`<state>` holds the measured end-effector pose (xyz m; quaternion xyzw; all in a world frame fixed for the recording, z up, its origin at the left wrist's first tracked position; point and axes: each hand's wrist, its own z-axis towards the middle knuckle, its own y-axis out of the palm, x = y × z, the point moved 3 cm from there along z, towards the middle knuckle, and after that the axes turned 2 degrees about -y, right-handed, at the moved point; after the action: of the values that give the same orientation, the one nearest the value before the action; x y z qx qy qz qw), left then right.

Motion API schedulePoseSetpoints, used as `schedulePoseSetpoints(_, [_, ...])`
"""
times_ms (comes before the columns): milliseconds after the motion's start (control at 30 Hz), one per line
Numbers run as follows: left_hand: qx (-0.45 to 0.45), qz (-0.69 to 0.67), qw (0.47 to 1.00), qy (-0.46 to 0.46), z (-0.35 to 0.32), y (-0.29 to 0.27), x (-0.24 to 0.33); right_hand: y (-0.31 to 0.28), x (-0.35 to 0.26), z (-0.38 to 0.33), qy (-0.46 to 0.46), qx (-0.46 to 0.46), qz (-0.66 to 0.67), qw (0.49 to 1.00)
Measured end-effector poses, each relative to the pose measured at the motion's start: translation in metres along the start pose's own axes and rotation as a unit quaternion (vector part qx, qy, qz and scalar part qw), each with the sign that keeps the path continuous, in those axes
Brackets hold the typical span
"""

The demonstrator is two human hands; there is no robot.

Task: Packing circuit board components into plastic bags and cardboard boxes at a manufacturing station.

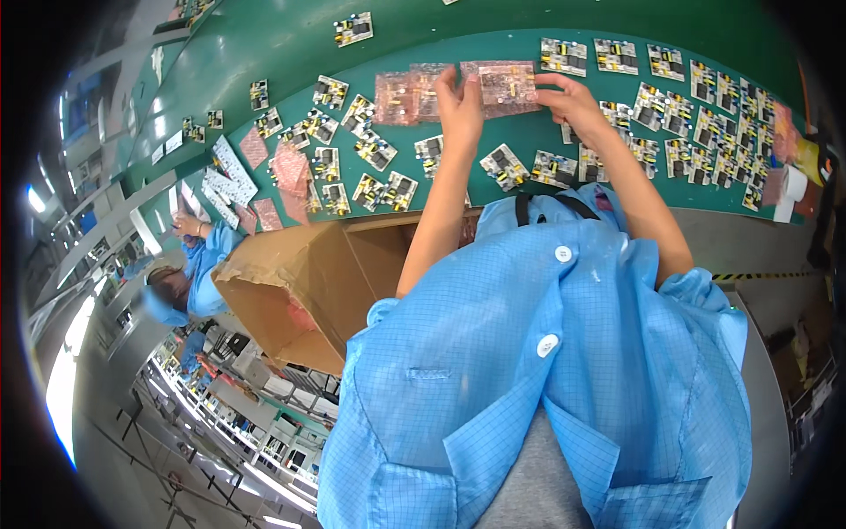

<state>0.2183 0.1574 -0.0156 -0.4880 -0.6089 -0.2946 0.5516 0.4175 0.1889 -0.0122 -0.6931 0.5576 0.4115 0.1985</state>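
Note:
Across the workbench, a pink bubble-wrap pouch [502, 81] with a circuit board showing through it lies between my hands. My left hand [460, 113] is closed on the pouch's left edge, thumb and fingers together. On the right edge, my right hand [571, 104] pinches the pouch with its fingertips. Just left of my left hand lie more pink bubble-wrap pouches [396, 99], overlapping one another, with boards visible inside. Bare circuit boards with yellow and black parts surround them, such as one board [504, 167] below the pouch and another [564, 57] above my right hand.
Many boards [723, 141] stand in rows on the right of the green bench [493, 132]. Loose bubble wrap [293, 172] and white strips [231, 176] lie at left. An open cardboard box [291, 273] stands before the bench, near a co-worker in blue [204, 273]. A tape roll [795, 185] sits far right.

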Motion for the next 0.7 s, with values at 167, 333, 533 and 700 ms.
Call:
schedulePoseSetpoints(167, [-0.13,-0.197,0.933,-0.273,-0.014,-0.02,0.001,0.03,0.003,0.016,-0.009,-0.109,-0.011,0.994])
schedulePoseSetpoints(333, [-0.064,-0.175,0.948,-0.259,-0.012,-0.055,-0.004,0.08,-0.012,0.053,-0.048,-0.168,-0.111,0.978])
schedulePoseSetpoints(533, [-0.095,0.068,0.906,-0.408,0.006,-0.103,-0.027,0.13,-0.026,0.112,-0.222,-0.135,-0.329,0.908])
schedulePoseSetpoints(700, [0.024,0.168,0.941,-0.292,-0.002,-0.152,-0.018,0.052,-0.072,0.125,-0.351,0.149,-0.354,0.854])
